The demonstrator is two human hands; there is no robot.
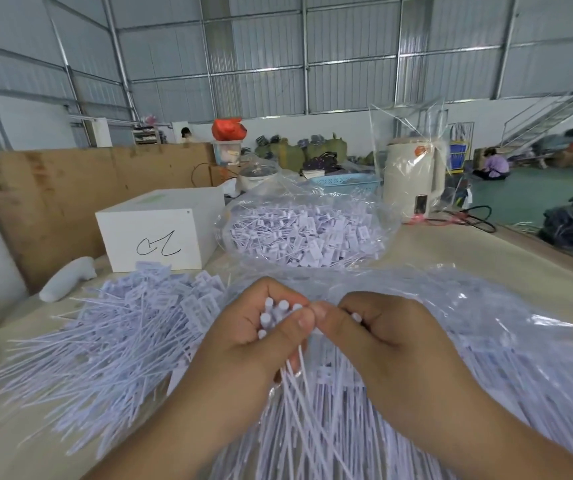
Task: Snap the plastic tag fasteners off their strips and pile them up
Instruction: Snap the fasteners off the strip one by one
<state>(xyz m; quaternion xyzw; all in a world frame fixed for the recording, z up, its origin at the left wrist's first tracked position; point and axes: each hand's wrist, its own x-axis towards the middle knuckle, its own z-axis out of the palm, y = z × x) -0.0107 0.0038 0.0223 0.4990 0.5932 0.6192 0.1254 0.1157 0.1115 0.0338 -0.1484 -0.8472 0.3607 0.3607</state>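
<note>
Left hand (261,344) curled round a bundle of pale lilac plastic tag fasteners (280,315), their round heads showing above the fingers and thin tails hanging below. Right hand (378,336) curled, thumb and forefinger pinching at the bundle's near edge, touching the left thumb; a single white head shows in its grip.

Loose pile of detached lilac fasteners (122,327) lies on the tabletop (486,247) to the left; a clear plastic bag of more fasteners (306,233) sits behind, beside a white cardboard box with a black scribble (160,230).

Judgement: step in hand is the snap-off. Hold the bundle firm in the left, bend one fastener sharply at its joint, avoid pulling along the tail. Then drop it leftward on the pile.
</note>
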